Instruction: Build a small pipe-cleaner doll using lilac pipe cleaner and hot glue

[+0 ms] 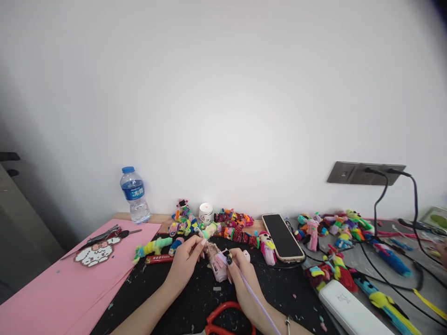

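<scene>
A small pale pink fuzzy doll (219, 269) stands between my two hands, over the black mat (153, 298). My right hand (242, 274) is closed around its right side, thumb and fingers pressed on it. From that grip a long lilac pipe cleaner (256, 300) trails down across the wrist. The fingers of my left hand (186, 260) pinch together at the doll's upper left; whatever is between the fingertips is too small to make out. Orange-red handled scissors (226, 308) lie below the hands, with their blades mostly out of view.
Several colourful pipe-cleaner dolls (183, 218) lie behind the hands, beside a small white cup (206, 213). A phone (282, 237) and a white power bank (351, 307) are at right, with black cables. Pink paper (63, 288) and a water bottle (135, 195) are at left.
</scene>
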Motion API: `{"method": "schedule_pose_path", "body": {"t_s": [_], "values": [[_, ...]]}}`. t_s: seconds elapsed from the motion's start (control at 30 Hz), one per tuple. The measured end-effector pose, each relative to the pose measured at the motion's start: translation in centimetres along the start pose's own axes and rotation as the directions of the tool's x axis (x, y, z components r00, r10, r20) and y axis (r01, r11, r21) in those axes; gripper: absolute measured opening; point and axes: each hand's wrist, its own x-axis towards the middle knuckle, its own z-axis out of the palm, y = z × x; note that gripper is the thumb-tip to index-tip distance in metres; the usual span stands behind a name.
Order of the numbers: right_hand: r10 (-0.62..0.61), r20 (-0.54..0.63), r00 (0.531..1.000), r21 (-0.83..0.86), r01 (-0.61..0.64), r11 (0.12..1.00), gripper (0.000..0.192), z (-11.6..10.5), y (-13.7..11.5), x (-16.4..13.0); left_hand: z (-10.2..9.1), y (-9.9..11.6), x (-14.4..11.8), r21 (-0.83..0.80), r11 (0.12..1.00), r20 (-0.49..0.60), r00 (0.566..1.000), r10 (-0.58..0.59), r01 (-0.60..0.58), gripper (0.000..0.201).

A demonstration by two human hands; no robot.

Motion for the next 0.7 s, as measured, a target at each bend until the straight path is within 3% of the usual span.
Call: {"method": "schedule_pose_path", "body": {"t_s": [0.13, 0.3, 0.5, 0.7], "values": [[0.001, 0.039, 0.999, 0.005, -0.001, 1.0, 0.026, 0.0, 0.2, 0.1, 0.2, 0.2, -0.1, -0.006, 1.0, 0.008, 1.0, -0.006, 0.006, 0.032], [0.007, 0.074, 0.997, 0.035, -0.009, 0.999, 0.035, 0.0, 0.4, 0.3, 0.3, 0.5, -0.1, 0.025, 0.999, 0.032, 0.999, -0.021, 0.02, 0.022], [0.042, 0.033, 0.999, 0.063, -0.044, 0.997, 0.046, 0.3, 1.2, 0.6, 0.4, 0.6, 0.0, 0.014, 0.998, 0.014, 0.998, -0.063, 0.063, 0.014], [0.059, 0.024, 0.998, 0.094, -0.061, 0.994, 0.046, 0.4, 2.1, 0.8, 0.4, 0.7, -0.3, 0.021, 0.998, 0.027, 0.997, -0.068, 0.067, 0.025]]}}
